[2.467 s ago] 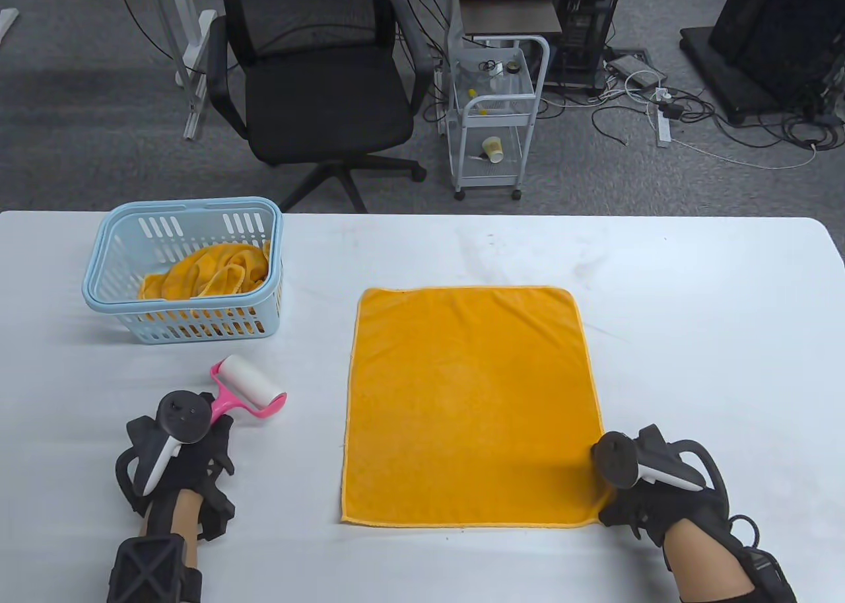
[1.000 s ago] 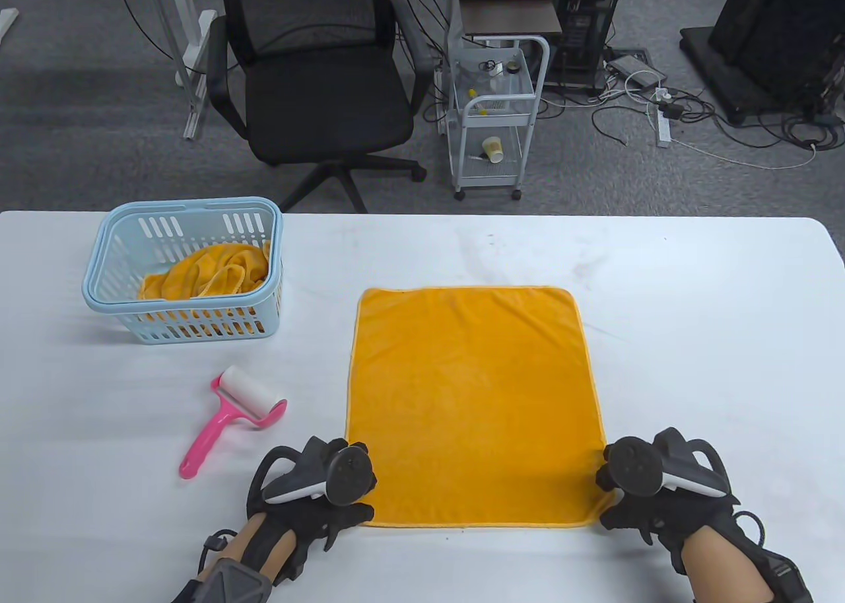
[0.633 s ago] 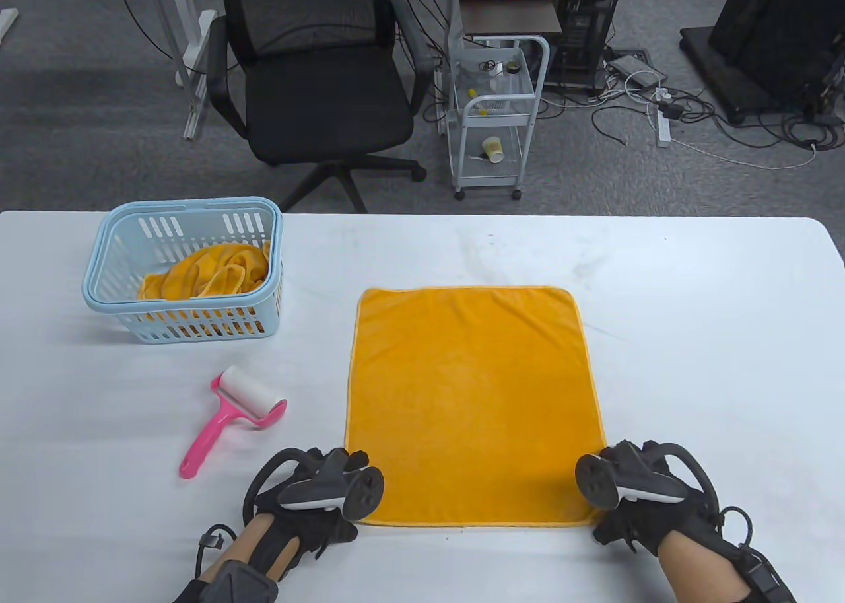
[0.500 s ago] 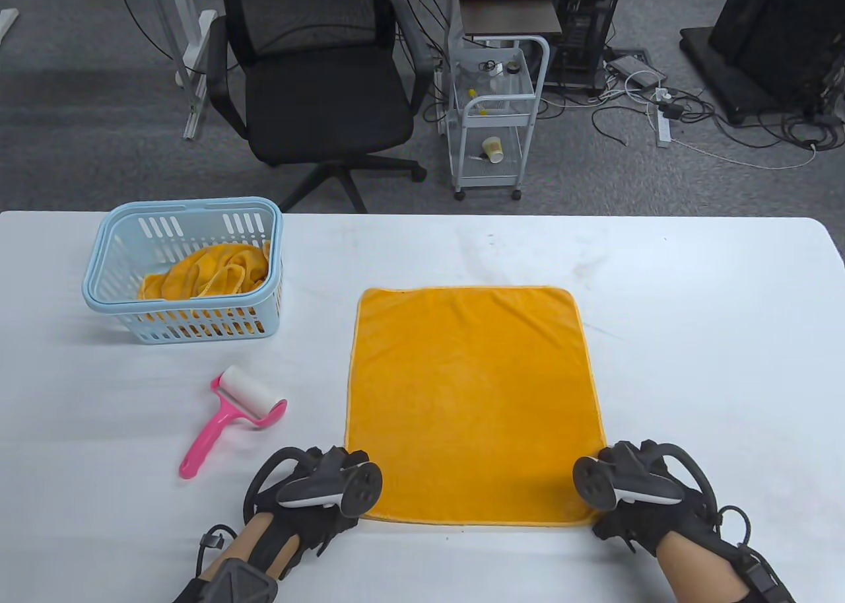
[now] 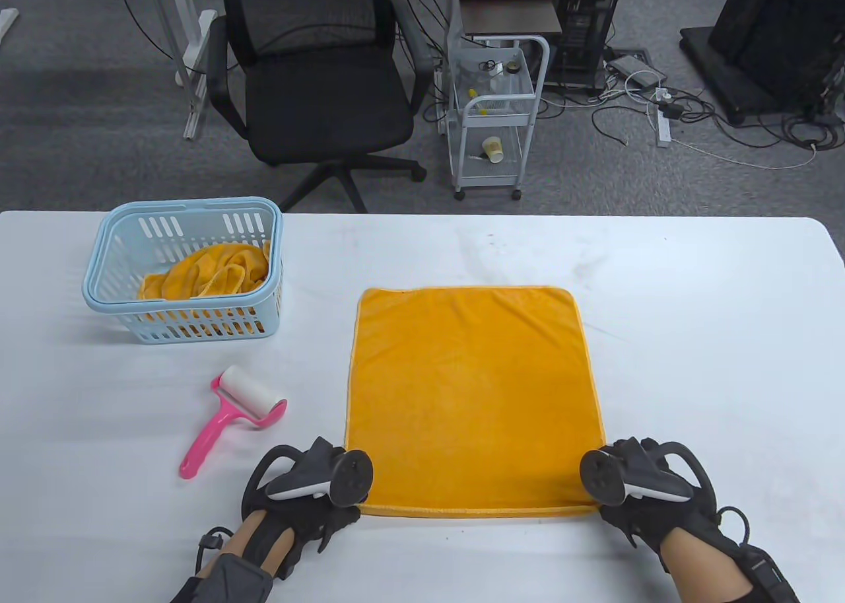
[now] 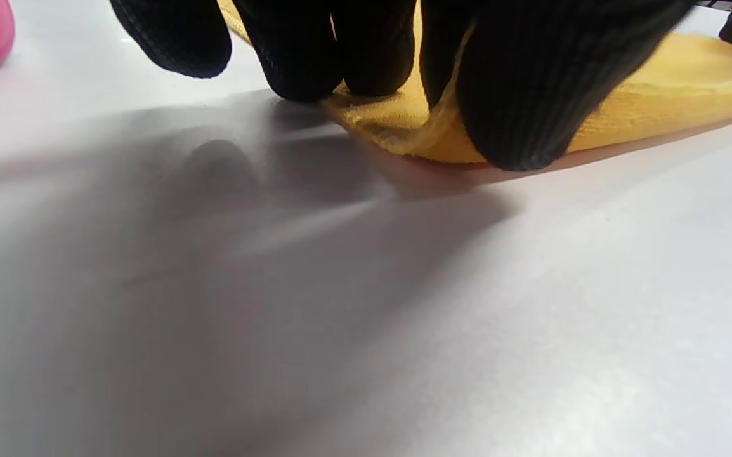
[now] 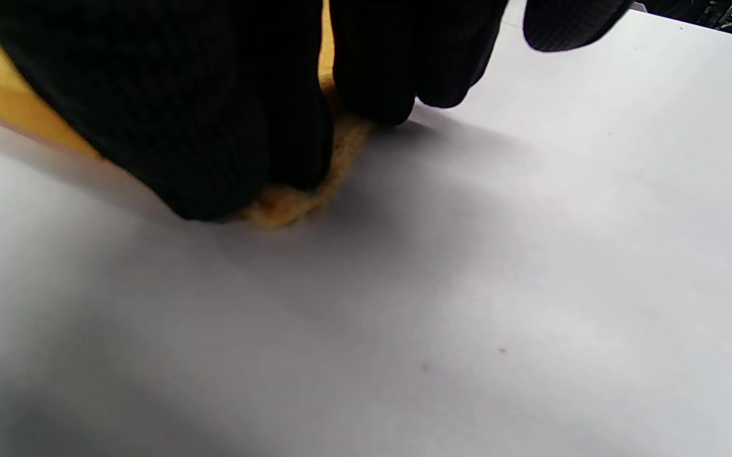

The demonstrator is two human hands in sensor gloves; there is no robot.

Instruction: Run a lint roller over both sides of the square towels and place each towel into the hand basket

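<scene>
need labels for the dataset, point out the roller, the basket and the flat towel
roller (image 5: 249, 394), table view, on the white roll
basket (image 5: 182, 205), table view, on the far rim
towel (image 5: 472, 391), table view, on the middle of the cloth

Black knit gloves cover both hands (image 5: 310, 504) (image 5: 650, 504), each carrying a dark-and-white ringed tracker.

floor: grey carpet (image 5: 99, 134) | black office chair (image 5: 317, 94) | white cart (image 5: 495, 114) | cables (image 5: 713, 134)

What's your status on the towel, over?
Both hands pinching towel near corners. Roller parked left of it. Basket path unobstructed.
</scene>
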